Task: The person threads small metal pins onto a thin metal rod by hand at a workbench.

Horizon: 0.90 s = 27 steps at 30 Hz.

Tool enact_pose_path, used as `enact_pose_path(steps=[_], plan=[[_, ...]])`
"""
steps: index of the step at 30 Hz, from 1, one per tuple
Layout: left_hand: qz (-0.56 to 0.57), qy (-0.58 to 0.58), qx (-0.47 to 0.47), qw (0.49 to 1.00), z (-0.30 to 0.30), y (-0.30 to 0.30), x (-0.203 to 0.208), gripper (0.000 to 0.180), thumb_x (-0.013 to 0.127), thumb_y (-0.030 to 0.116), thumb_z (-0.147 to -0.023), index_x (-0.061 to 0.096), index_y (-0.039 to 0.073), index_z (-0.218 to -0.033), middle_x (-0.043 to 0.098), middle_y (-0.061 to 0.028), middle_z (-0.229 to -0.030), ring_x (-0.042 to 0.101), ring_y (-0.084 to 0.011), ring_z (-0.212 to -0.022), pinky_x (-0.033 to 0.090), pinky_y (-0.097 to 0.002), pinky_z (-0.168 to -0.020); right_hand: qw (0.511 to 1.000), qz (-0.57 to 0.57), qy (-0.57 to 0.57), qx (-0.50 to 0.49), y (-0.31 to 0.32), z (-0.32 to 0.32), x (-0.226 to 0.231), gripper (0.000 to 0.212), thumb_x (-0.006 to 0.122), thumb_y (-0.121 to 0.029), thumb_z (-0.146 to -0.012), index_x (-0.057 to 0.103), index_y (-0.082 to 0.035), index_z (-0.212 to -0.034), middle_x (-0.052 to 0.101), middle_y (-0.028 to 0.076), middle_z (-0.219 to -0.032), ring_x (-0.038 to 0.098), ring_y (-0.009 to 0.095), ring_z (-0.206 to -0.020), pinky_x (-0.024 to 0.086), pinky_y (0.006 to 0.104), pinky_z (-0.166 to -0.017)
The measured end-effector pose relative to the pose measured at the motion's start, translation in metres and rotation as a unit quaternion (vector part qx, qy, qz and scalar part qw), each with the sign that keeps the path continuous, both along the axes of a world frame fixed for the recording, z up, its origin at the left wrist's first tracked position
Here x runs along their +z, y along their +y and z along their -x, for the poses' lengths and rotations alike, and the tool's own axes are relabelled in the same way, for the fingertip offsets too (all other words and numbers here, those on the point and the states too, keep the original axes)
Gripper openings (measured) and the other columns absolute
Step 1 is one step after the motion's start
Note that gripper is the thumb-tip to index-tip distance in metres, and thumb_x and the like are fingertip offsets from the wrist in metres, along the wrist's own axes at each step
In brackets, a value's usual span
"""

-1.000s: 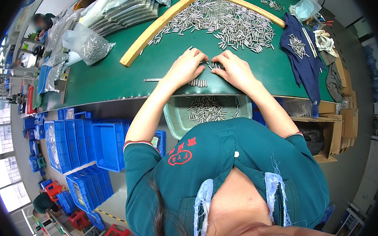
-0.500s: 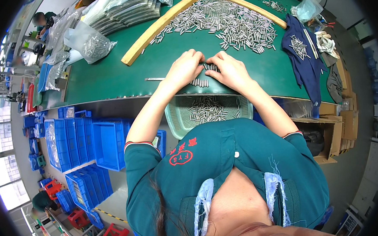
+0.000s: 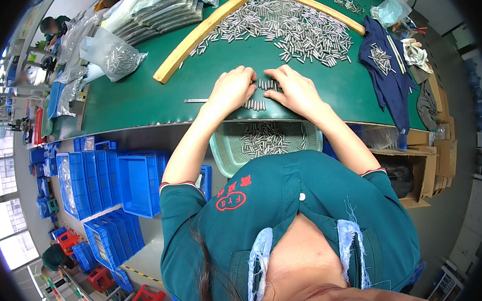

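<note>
Short metal pins (image 3: 268, 85) stand side by side in a small row on the green table, between my two hands. My left hand (image 3: 235, 90) is at the row's left end, its fingers bent and its thumb apart from them. On the other side my right hand (image 3: 295, 91) has thumb and fingers spread around the right end, holding nothing. Nearer the table edge lies a second row of pins (image 3: 256, 105), partly hidden by my left hand. A flat metal strip (image 3: 195, 101) rests by my left wrist.
Behind my hands spreads a big pile of pins (image 3: 300, 28), bordered by two wooden bars (image 3: 190, 46) (image 3: 320, 9). A green basket (image 3: 223, 154) holding pins sits below the table edge. Dark blue cloth (image 3: 377, 81) with pins lies right; a plastic bag (image 3: 111, 53) of pins stands left.
My hands have drawn slightly apart, and the fingers have come off the ends of the far row. More of that row shows now.
</note>
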<state>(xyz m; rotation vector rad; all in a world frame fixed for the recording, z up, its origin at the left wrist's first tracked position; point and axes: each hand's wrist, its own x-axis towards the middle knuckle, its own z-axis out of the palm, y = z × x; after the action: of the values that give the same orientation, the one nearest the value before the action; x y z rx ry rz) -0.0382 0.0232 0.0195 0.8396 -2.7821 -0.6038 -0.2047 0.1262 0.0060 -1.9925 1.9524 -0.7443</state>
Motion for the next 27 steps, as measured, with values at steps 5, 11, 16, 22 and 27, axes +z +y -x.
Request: enact_pose_path(steps=[5, 11, 16, 22, 27], plan=[[0.05, -0.036, 0.003, 0.998, 0.009, 0.007, -0.004, 0.019, 0.064, 0.017, -0.08, 0.06, 0.006, -0.095, 0.062, -0.0083, -0.088, 0.063, -0.0267, -0.086, 0.048, -0.0386, -0.077, 0.999, -0.016, 0.028, -0.018, 0.009, 0.008, 0.006, 0.048, 0.072, -0.032, -0.077, 0.056, -0.011, -0.118, 0.056, 0.007, -0.104, 0.061, 0.023, -0.093, 0.05, 0.0372, -0.08], [0.031, -0.018, -0.011, 0.999, 0.011, 0.011, -0.001, 0.018, 0.064, 0.017, -0.081, 0.06, 0.006, -0.095, 0.062, -0.0078, -0.088, 0.063, -0.0256, -0.085, 0.049, -0.0382, -0.076, 0.998, -0.04, 0.023, -0.033, 0.02, 0.02, 0.011, 0.048, 0.071, -0.027, -0.079, 0.055, -0.012, -0.121, 0.056, 0.006, -0.107, 0.063, 0.021, -0.088, 0.05, 0.0356, -0.078], [0.024, -0.018, -0.007, 1.0, 0.007, 0.012, 0.001, 0.017, 0.063, 0.016, -0.081, 0.061, 0.006, -0.094, 0.062, -0.0081, -0.087, 0.063, -0.0257, -0.084, 0.049, -0.0387, -0.076, 0.998, -0.052, 0.005, -0.027, 0.023, 0.021, 0.012, 0.044, 0.07, -0.024, -0.08, 0.055, -0.012, -0.12, 0.055, 0.006, -0.107, 0.063, 0.02, -0.089, 0.05, 0.0347, -0.079], [-0.001, -0.016, -0.006, 1.0, 0.007, 0.014, 0.006, 0.016, 0.061, 0.018, -0.081, 0.062, 0.007, -0.093, 0.06, -0.0115, -0.091, 0.06, -0.0295, -0.092, 0.046, -0.0415, -0.083, 0.998, -0.049, -0.015, -0.022, 0.024, 0.018, 0.017, 0.044, 0.07, -0.026, -0.08, 0.056, -0.012, -0.12, 0.055, 0.006, -0.107, 0.062, 0.02, -0.088, 0.05, 0.0345, -0.079], [0.009, -0.011, -0.015, 1.0, 0.009, 0.017, 0.004, 0.013, 0.06, 0.017, -0.081, 0.062, 0.007, -0.09, 0.06, -0.0112, -0.09, 0.059, -0.0289, -0.092, 0.046, -0.0416, -0.083, 0.999, -0.027, 0.011, -0.016, 0.021, 0.015, 0.009, 0.042, 0.07, -0.026, -0.08, 0.058, -0.011, -0.117, 0.055, 0.006, -0.106, 0.061, 0.021, -0.088, 0.05, 0.0348, -0.079]])
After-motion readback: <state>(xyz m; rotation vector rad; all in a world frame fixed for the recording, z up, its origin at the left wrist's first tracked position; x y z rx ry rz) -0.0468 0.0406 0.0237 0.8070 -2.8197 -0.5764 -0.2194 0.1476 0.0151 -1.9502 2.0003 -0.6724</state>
